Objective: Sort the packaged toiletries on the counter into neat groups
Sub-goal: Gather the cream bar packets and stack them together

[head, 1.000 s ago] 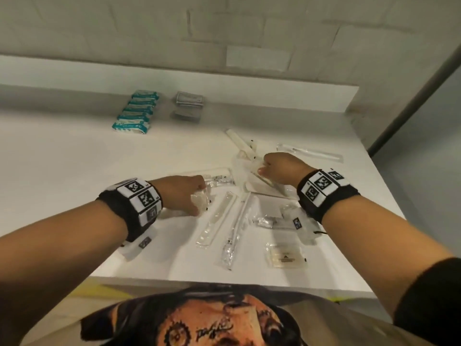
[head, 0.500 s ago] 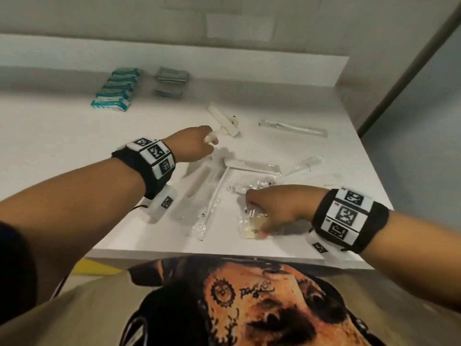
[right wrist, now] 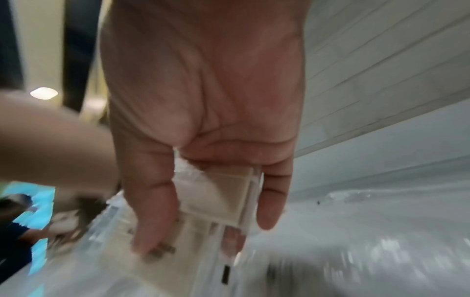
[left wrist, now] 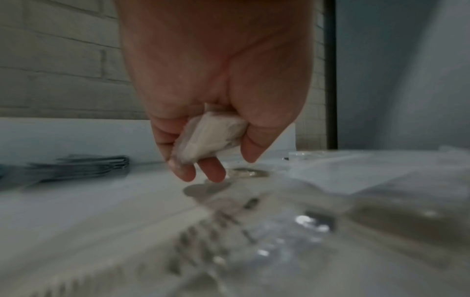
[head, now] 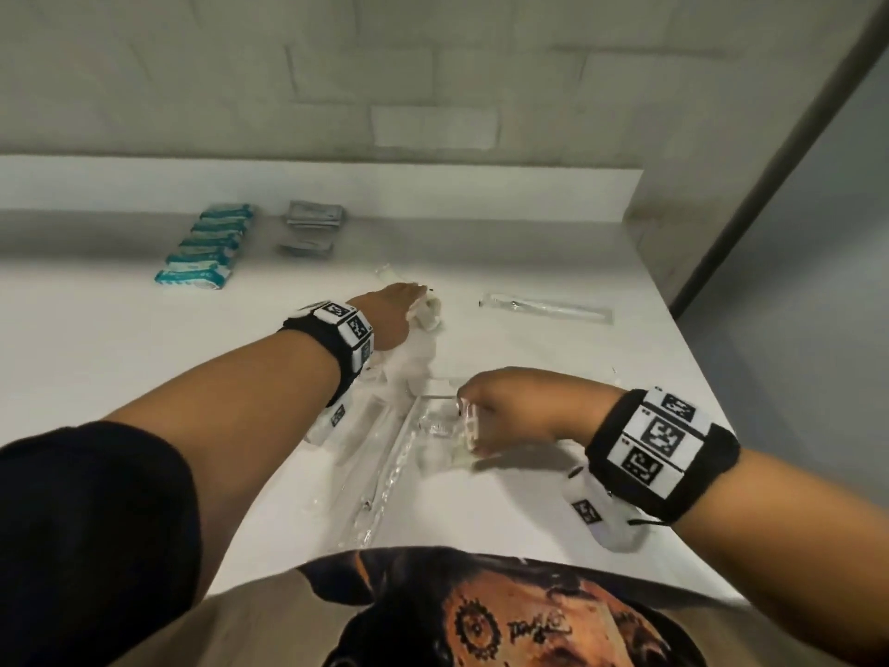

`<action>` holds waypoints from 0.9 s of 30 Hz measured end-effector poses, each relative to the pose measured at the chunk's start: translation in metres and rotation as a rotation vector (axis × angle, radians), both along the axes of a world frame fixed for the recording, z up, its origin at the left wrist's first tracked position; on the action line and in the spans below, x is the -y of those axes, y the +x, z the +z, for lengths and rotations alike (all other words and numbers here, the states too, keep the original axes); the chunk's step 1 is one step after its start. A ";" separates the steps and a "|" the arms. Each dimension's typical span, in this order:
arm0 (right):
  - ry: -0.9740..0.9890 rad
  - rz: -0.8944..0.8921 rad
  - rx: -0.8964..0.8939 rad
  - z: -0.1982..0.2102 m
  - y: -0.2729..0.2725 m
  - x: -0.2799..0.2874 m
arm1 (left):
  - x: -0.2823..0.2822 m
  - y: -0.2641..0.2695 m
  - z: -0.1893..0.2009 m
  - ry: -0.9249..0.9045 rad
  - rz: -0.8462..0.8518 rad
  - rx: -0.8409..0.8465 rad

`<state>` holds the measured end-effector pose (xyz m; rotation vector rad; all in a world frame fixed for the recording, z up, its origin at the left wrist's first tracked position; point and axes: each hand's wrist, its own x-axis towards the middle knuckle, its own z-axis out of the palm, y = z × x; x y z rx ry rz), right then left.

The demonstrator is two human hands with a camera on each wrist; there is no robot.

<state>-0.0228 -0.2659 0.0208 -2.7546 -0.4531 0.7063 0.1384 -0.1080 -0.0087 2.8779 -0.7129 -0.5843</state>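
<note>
White counter (head: 120, 377) under a pale block wall – both hands hold small packets.

Bare counter spreads wide at the left; its right edge drops off beside the long clear sleeve (head: 548, 308). At the back lie the teal packets (head: 207, 247) and the grey sachets (head: 312, 226). Left hand (head: 389, 320) clutches a crumpled white packet (left wrist: 208, 138) above the surface; right hand (head: 519, 406) pinches a flat beige sachet (right wrist: 218, 193) over the clear wrappers (head: 385, 474) – blurred, contents hard to tell, partly hidden under the left forearm.
</note>
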 end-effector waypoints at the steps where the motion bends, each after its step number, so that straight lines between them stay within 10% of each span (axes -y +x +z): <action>1: 0.056 -0.078 0.007 0.006 0.011 0.005 | 0.001 0.002 0.000 0.040 -0.015 -0.007; 6: 0.108 -0.266 0.077 0.013 0.077 0.030 | -0.007 0.005 0.006 0.143 -0.035 0.038; 14: -0.165 -0.035 0.245 -0.003 0.168 0.001 | -0.027 0.000 0.011 0.197 -0.116 0.073; 27: -0.390 -0.010 0.158 -0.015 0.167 0.006 | -0.034 0.008 0.021 0.224 -0.178 0.026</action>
